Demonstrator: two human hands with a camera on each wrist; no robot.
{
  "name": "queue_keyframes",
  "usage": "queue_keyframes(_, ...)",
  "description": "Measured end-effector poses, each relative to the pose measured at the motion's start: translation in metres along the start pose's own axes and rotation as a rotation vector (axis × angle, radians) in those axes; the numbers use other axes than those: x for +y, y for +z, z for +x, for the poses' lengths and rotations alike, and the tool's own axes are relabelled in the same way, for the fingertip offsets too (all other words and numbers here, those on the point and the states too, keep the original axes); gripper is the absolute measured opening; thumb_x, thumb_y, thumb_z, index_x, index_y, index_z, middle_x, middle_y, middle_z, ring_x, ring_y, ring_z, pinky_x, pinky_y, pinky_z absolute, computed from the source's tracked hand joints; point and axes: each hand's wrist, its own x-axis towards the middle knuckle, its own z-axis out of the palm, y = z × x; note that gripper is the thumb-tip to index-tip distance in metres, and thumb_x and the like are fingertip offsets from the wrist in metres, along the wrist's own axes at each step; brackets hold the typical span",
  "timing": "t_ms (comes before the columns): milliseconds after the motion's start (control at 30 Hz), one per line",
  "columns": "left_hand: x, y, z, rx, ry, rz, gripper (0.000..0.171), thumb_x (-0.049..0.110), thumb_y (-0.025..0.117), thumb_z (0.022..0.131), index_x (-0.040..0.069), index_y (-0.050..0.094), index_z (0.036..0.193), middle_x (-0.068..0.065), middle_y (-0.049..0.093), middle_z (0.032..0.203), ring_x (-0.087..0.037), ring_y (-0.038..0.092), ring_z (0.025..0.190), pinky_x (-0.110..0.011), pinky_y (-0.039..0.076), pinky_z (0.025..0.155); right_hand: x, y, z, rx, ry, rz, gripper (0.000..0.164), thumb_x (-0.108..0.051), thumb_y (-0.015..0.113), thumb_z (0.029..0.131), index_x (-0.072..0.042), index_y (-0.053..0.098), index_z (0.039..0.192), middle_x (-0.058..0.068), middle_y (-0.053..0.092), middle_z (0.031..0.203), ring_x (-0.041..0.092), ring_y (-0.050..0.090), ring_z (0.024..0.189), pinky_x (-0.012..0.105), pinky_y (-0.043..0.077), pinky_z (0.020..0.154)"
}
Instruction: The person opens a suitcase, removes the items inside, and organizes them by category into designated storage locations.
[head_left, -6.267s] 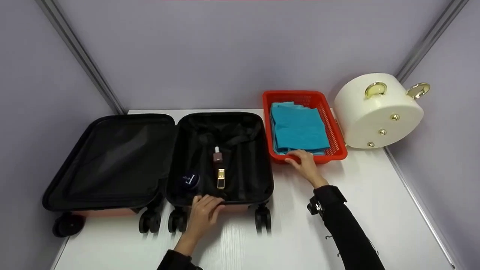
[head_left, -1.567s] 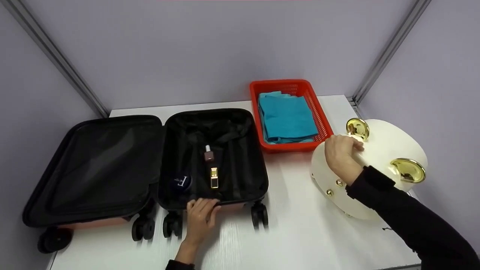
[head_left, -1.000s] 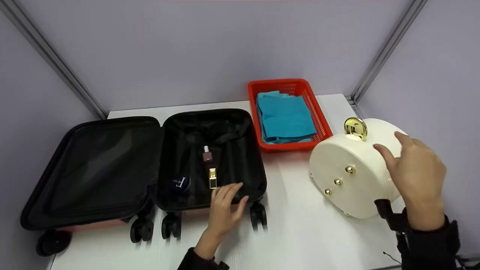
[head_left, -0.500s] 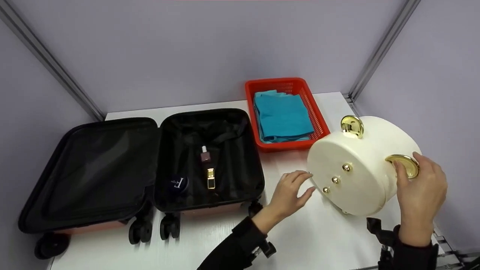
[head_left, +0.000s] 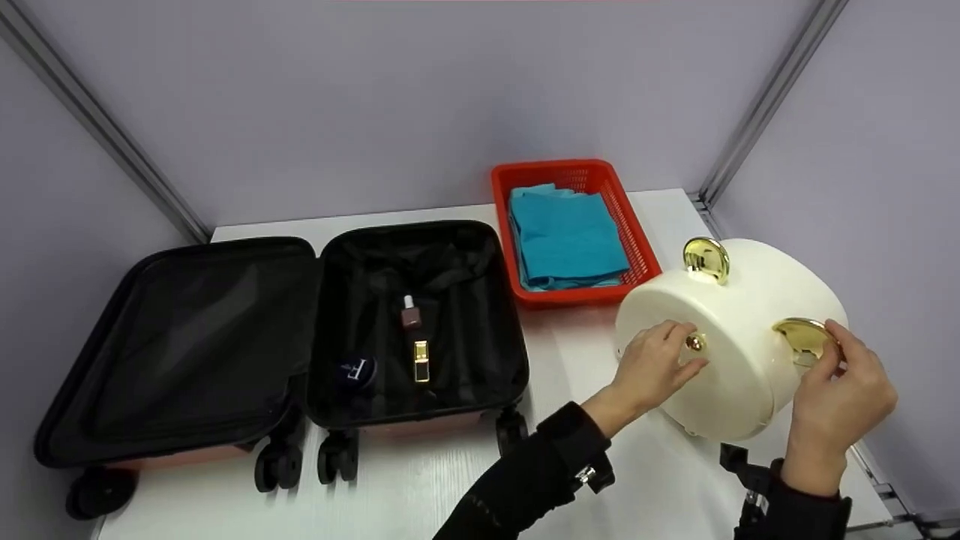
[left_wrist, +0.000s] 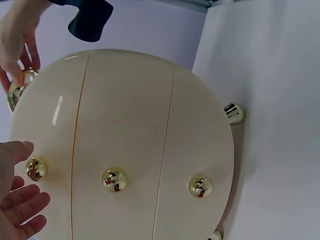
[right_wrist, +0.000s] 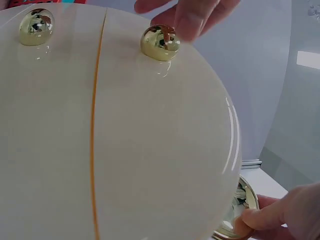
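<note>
A cream drum-shaped box [head_left: 720, 405] with thin seams across its front stands at the right of the table. Its front carries gold knobs [left_wrist: 114, 179], and two gold ear-like handles [head_left: 706, 259] stick up from its curved top. My right hand [head_left: 844, 397] pinches the nearer gold handle [right_wrist: 243, 200] between thumb and fingers. Around the uppermost knob [right_wrist: 160, 42] my left hand [head_left: 651, 367] spreads thumb and fingers; in the left wrist view they appear apart from it. In the head view this hand hides the other knobs.
A black-lined suitcase [head_left: 480, 330] lies spread at the left, holding a small bottle [head_left: 410, 313], a gold-and-black case [head_left: 421, 361] and a dark blue round item [head_left: 356, 371]. Behind is a red basket [head_left: 637, 247] with folded blue cloths [head_left: 570, 236]. Walls enclose the table.
The box was turned and brought nearer from the back corner. My left hand left the suitcase rim for the box's front. My right hand moved from the basket to the box, then onto its handle.
</note>
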Motion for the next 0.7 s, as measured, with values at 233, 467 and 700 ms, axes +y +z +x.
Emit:
queue_keyframes(233, 0.013, 0.008, 0.01, 0.0, -0.053, 0.052, 0.022, 0.032, 0.062, 0.082, 0.014, 0.054, 0.09, 0.006, 0.053, 0.086, -0.003, 0.054, 0.076, -0.012, 0.041, 0.065, 0.002, 0.004, -0.002, 0.058, -0.007, 0.023, 0.019, -0.003, 0.054, 0.084, -0.008, 0.069, 0.095, 0.013, 0.067, 0.086, -0.024, 0.035, 0.071, 0.004, 0.028, 0.063)
queue_keyframes(467, 0.016, 0.006, 0.009, -0.03, -0.052, 0.087, 0.017, 0.029, 0.061, 0.084, 0.014, 0.056, 0.09, 0.005, 0.053, 0.085, -0.004, 0.056, 0.075, -0.012, 0.043, 0.062, 0.004, 0.005, -0.004, 0.081, -0.014, 0.04, 0.018, -0.005, 0.053, 0.086, -0.006, 0.069, 0.095, 0.014, 0.066, 0.086, -0.026, 0.033, 0.072, 0.003, 0.029, 0.063)
queue_keyframes(700, 0.013, -0.003, 0.002, -0.015, -0.049, 0.086, 0.014, 0.027, 0.062, 0.083, 0.015, 0.056, 0.086, 0.006, 0.052, 0.082, -0.003, 0.056, 0.073, -0.011, 0.042, 0.062, 0.007, 0.005, -0.002, 0.057, -0.093, 0.052, 0.018, -0.007, 0.053, 0.087, -0.004, 0.069, 0.094, 0.017, 0.066, 0.085, -0.029, 0.032, 0.073, 0.0, 0.028, 0.061)
